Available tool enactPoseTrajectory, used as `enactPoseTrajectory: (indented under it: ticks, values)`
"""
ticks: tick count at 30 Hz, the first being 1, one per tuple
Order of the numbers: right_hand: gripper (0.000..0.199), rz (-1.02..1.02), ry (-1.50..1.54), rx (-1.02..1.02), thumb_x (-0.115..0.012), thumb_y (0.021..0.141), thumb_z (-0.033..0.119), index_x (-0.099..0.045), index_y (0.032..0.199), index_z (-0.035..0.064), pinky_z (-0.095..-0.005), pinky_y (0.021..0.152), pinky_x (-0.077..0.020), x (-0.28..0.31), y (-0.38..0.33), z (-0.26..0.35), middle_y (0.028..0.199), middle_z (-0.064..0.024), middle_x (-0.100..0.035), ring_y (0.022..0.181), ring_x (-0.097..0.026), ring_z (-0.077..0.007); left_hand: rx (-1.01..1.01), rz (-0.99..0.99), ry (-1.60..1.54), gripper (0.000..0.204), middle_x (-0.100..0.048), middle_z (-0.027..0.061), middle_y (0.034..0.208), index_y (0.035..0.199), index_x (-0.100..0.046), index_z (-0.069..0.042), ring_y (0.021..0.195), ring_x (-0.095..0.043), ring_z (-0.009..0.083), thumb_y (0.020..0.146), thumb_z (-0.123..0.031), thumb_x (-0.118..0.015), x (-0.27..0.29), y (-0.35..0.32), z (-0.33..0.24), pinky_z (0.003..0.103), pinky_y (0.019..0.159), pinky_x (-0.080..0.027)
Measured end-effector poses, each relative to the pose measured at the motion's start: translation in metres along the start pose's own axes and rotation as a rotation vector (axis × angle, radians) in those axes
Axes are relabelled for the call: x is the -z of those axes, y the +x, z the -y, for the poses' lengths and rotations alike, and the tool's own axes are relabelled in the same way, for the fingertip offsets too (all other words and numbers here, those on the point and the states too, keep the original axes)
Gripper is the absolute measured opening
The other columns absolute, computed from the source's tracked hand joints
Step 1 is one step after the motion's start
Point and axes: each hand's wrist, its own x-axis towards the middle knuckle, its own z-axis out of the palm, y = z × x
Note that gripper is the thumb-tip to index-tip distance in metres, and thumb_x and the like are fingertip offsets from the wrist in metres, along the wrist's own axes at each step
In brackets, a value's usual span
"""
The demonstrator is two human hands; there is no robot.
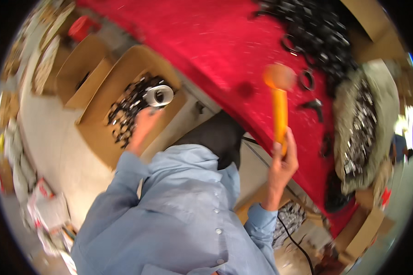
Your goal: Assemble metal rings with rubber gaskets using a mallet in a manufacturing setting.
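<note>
My right hand [283,160] is closed round the handle of a yellow-orange mallet [280,107], held upright above the red-covered table. The mallet's head is orange with a paler side, blurred by motion. My left hand [145,128] reaches over a cardboard box [98,126] at the left, its fingers at the near side of a white, ring-shaped piece [150,97] with a black part in its middle. Small black and shiny pieces [132,103] lie heaped in that box, below and beside the hand. Blur hides how exactly the left fingers grip.
A red cloth [206,41] covers the table. On it lie a heap of black parts [319,36], a loose black ring [307,80] and a black angled piece [313,108]. An open sack [376,96] of shiny parts stands at the right. A black cable [294,236] hangs near my right forearm.
</note>
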Motion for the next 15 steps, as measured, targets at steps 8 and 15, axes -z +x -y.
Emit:
enactPoseTrajectory:
  ticks: [8,15]
  values:
    - [0.053,0.028,-0.394,0.173,-0.077,0.078,0.004,-0.066,0.128,0.0181,-0.0392,0.065,-0.0517,0.003,0.009,-0.010,0.091,-0.0088,-0.063,0.078,-0.065,-0.0263,-0.016,0.029,0.095,0.024,-0.071,0.0085,0.075,0.097,-0.071,0.002,0.082,-0.071,0.0150,0.093,-0.021,-0.066,0.031,0.023,-0.020,0.030,0.072,-0.054]
    - [0.044,-0.064,-0.571,0.314,-0.079,0.076,0.008,-0.069,0.117,0.0154,-0.0407,0.074,-0.0477,0.006,0.049,-0.037,0.097,-0.0090,-0.064,0.087,-0.063,-0.0268,-0.607,-0.075,-0.110,0.014,-0.065,0.0005,0.077,0.098,-0.069,0.000,0.072,-0.058,0.0067,0.097,-0.013,-0.064,-0.009,0.024,-0.218,0.024,0.066,-0.048]
